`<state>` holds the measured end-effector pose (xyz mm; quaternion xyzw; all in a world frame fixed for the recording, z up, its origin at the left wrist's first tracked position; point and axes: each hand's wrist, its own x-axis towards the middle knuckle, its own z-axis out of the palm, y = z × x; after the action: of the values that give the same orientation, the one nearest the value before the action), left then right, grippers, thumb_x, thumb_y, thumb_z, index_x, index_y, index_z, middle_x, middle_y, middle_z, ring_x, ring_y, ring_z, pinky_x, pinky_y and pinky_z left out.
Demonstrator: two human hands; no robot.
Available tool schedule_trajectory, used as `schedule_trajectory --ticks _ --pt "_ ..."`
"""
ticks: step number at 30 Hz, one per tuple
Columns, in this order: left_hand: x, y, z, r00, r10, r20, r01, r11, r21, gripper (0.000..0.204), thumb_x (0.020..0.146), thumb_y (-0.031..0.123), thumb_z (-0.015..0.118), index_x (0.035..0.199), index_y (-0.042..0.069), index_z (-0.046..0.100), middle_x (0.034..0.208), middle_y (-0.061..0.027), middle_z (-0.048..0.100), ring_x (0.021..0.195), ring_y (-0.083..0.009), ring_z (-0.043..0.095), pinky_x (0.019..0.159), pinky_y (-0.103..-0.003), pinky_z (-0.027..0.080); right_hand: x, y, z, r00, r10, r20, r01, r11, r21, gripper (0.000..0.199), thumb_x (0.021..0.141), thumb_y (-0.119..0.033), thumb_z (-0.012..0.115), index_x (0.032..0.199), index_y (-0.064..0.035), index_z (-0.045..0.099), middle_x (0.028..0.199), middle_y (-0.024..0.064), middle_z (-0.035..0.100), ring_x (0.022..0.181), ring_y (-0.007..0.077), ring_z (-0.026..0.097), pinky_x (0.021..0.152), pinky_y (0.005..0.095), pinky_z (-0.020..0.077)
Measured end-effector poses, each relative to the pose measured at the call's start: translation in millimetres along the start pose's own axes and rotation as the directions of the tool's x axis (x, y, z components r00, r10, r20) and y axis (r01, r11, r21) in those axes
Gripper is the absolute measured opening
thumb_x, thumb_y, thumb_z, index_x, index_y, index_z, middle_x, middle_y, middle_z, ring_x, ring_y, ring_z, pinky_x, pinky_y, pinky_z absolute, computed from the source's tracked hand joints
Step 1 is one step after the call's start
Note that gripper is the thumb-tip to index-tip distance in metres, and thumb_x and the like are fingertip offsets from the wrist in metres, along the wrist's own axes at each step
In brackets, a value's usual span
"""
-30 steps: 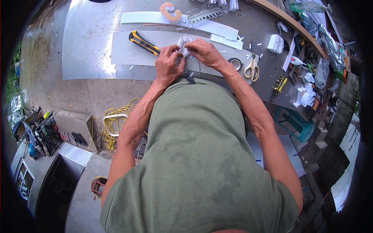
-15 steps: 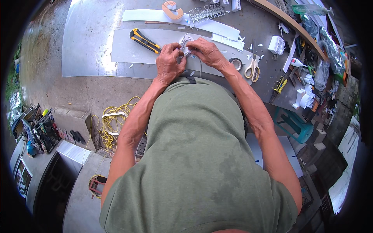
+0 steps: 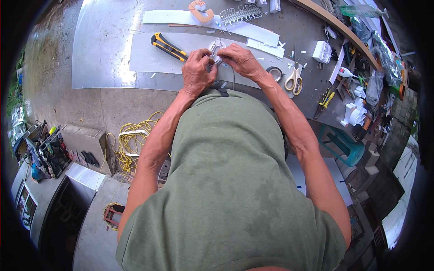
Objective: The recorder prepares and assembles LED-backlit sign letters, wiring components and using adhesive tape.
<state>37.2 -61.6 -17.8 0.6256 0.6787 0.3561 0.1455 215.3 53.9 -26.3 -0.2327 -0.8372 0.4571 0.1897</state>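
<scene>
A small white plastic piece (image 3: 217, 49) with cut-out shapes is held between both hands above the grey worktable (image 3: 108, 54). My left hand (image 3: 197, 72) grips its lower left side with closed fingers. My right hand (image 3: 241, 59) pinches its right side. A thin wire runs down from the piece toward my chest. A yellow and black utility knife (image 3: 168, 46) lies on a long white strip (image 3: 149, 58) just left of my left hand.
Scissors with pale handles (image 3: 294, 80) and a tape roll (image 3: 274, 73) lie right of my hands. An orange curved letter shape (image 3: 201, 11) and a string of small white modules (image 3: 239, 15) sit at the back. Tools and white parts crowd the right end. Yellow cord (image 3: 134, 144) lies on the floor.
Both hands keep hold of the white piece and have only shifted their fingers slightly on it. Nothing on the table has moved.
</scene>
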Motion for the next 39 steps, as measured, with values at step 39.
schedule_trajectory --ticks 39 --pt "-6.3 -22.4 -6.6 0.997 0.029 0.071 -0.018 0.989 -0.146 0.036 0.074 -0.002 0.082 0.107 0.006 0.07 0.121 -0.0085 0.071 0.11 -0.0296 0.066 0.09 -0.039 0.055 -6.0 0.7 -3.7 0.928 -0.343 0.142 0.372 0.864 -0.34 0.032 0.08 0.002 0.066 0.111 -0.0042 0.065 0.106 0.0068 0.064 0.106 0.0266 0.061 0.096 0.0363 0.0544"
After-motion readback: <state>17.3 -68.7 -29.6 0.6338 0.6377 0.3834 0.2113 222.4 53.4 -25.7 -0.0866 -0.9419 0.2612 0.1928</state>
